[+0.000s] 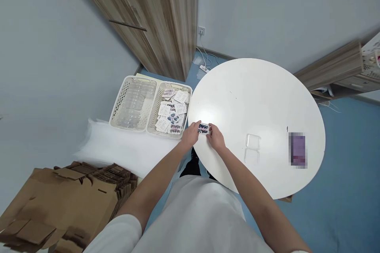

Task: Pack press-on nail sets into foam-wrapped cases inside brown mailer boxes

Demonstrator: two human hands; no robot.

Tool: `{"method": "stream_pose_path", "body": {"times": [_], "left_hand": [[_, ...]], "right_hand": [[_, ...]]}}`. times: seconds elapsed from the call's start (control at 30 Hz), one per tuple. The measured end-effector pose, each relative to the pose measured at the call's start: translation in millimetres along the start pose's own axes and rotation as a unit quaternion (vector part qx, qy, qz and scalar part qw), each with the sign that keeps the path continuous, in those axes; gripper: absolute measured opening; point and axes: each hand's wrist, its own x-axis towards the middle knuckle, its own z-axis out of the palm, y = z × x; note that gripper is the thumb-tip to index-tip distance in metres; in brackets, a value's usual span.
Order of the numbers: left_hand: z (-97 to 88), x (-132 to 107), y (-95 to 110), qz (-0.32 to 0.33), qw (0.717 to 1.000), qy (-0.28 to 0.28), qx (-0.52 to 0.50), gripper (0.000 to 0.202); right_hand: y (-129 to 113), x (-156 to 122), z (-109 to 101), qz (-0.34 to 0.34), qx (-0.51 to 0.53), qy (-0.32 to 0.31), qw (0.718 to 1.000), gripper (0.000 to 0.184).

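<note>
Between my two hands is a small white card of press-on nails [203, 128], its dark nails set in two rows and facing up. My left hand [191, 133] pinches the card's left edge, and my right hand [216, 137] grips its right edge. They are at the left side of a round white table [255, 87]. To the right of my right hand, an open clear plastic case [252, 149] lies flat on the tabletop, its two halves spread apart. Left of my left hand, a white basket [151, 120] holds a heap of similar nail cards [173, 116].
Another white basket [114, 114] holds clear plastic cases [133, 101]. A blurred purple item [298, 149] lies on the table's right. Flattened cardboard boxes [74, 197] are stacked at lower left, near white wrapping [103, 142]. A wooden cabinet [166, 19] stands behind the baskets.
</note>
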Motion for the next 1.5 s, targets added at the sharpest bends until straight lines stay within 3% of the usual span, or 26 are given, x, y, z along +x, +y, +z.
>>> {"method": "stream_pose_path", "body": {"times": [0.13,0.27,0.43,0.63,0.87,1.17,1.5], "left_hand": [[6.0,-11.4,4.8,0.035,0.999,0.015,-0.029,0.066],[12.2,-24.0,22.0,0.080,0.995,0.024,-0.058,0.066],[36.6,-35.4,65.9,0.126,0.989,0.018,-0.071,0.066],[77.9,-39.3,127.8,0.167,0.982,-0.024,-0.082,0.063],[110.8,-32.0,175.0,0.161,0.985,-0.058,-0.021,0.062],[130.3,-22.7,189.1,0.086,0.991,-0.085,0.051,0.061],[138.4,-28.9,185.4,0.066,0.995,-0.054,-0.055,0.068]], "right_hand": [[8.6,-13.5,-6.6,-0.021,0.054,-0.005,0.998,0.058],[21.8,-37.4,-26.8,-0.057,0.071,-0.008,0.996,0.065],[55.4,-84.1,-60.1,-0.055,0.072,0.006,0.996,0.064],[114.8,-135.6,-98.7,-0.024,0.083,0.030,0.996,0.062],[167.7,-152.4,-127.1,0.025,0.041,0.027,0.998,0.062],[181.9,-139.2,-128.9,0.063,0.042,-0.029,0.997,0.065],[184.0,-139.6,-122.8,0.060,0.032,-0.002,0.998,0.064]]}}
